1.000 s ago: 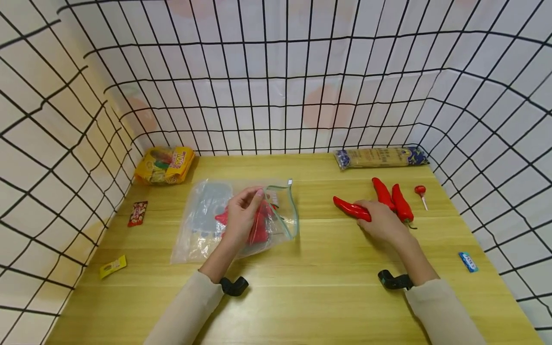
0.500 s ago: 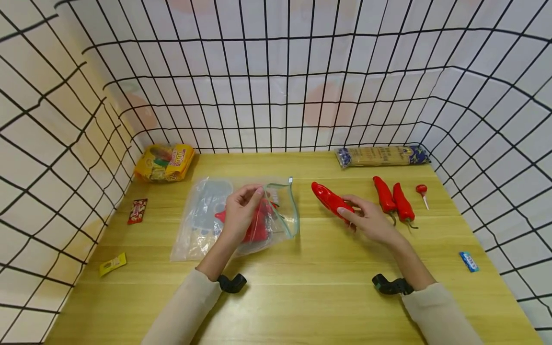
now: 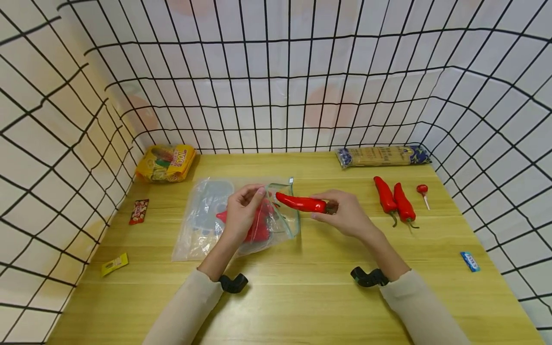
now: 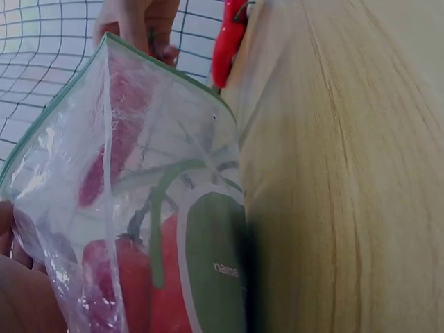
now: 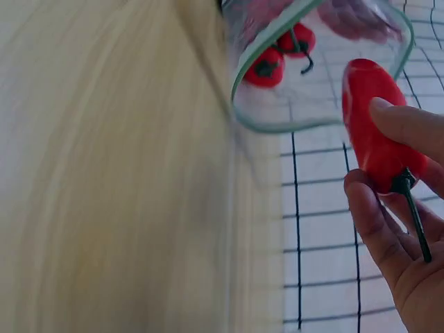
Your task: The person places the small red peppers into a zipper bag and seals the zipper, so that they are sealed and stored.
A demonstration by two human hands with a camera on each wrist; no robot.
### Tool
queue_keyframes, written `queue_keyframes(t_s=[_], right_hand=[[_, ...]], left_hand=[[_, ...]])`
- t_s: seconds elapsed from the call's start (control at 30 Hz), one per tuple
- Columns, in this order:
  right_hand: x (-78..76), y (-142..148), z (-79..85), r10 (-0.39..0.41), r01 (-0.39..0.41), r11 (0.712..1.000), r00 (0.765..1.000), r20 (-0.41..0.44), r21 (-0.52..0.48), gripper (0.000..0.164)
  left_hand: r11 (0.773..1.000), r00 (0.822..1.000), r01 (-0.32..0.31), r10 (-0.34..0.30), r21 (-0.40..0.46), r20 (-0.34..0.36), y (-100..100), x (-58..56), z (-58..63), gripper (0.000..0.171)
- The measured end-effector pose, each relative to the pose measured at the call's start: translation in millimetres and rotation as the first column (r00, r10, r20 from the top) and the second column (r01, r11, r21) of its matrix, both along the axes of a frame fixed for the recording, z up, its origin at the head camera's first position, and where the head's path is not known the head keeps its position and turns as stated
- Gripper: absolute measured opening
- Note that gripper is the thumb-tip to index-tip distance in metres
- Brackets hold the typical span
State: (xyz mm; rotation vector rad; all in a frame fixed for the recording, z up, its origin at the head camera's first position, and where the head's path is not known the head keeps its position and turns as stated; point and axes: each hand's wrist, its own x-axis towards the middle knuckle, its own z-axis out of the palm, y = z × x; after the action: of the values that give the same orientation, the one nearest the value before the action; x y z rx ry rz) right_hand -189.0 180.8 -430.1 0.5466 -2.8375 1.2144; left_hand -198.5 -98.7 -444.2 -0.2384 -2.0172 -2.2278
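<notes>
My left hand pinches the upper edge of a clear zip bag, holding its green-rimmed mouth open toward the right. Inside the bag lie red peppers, their stems toward the opening in the right wrist view. In my right hand is a red chili pepper, gripped near its stem end between thumb and fingers. Its tip points left and reaches into the mouth of the bag. Two more red chili peppers lie side by side on the table to the right.
A yellow snack packet stands back left, a noodle packet back right. Small wrapped sweets, one red, one yellow and one blue, lie near the sides. A lollipop rests beside the peppers. Wire mesh encloses the table.
My right hand has lifted a chili pepper off the table and carried it left, turning it to point at the bag's mouth. The left hand has stayed at the bag.
</notes>
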Motion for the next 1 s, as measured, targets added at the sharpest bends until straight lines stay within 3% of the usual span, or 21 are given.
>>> queue_keyframes(t_s=[0.17, 0.3, 0.47, 0.7, 0.83, 1.0], right_hand=[[-3.7, -21, 3.6, 0.041, -0.041, 0.999, 0.999, 0.002, -0.009, 0.041], [-7.9, -37, -0.4, 0.078, -0.073, 0.992, 0.996, 0.036, -0.106, 0.041], [-13.6, -52, -12.2, 0.143, -0.099, 0.950, 0.981, 0.129, -0.296, 0.049], [-14.8, -71, -25.4, 0.101, -0.009, 0.895, 0.978, 0.184, -0.447, 0.055], [-11.2, -75, -26.6, 0.112, -0.011, 0.879, 0.976, 0.185, -0.477, 0.059], [-2.0, -61, -24.6, 0.111, -0.012, 0.893, 0.975, 0.194, -0.449, 0.062]], left_hand=[[0.999, 0.999, -0.031, 0.030, -0.021, -0.028, 0, 1.1, 3.8, 0.027], [0.998, 0.997, -0.051, 0.049, -0.036, -0.054, 2, 4.8, 10.2, 0.027], [0.998, 0.997, -0.043, 0.041, -0.037, -0.068, 2, 4.3, 7.9, 0.027], [0.999, 0.998, -0.032, 0.031, -0.023, -0.053, 4, 5.8, 7.9, 0.028], [1.000, 0.999, -0.026, 0.025, -0.006, -0.030, 5, 4.7, 3.7, 0.030], [0.999, 0.999, -0.045, 0.045, -0.008, 0.013, 4, 2.4, -3.4, 0.031]])
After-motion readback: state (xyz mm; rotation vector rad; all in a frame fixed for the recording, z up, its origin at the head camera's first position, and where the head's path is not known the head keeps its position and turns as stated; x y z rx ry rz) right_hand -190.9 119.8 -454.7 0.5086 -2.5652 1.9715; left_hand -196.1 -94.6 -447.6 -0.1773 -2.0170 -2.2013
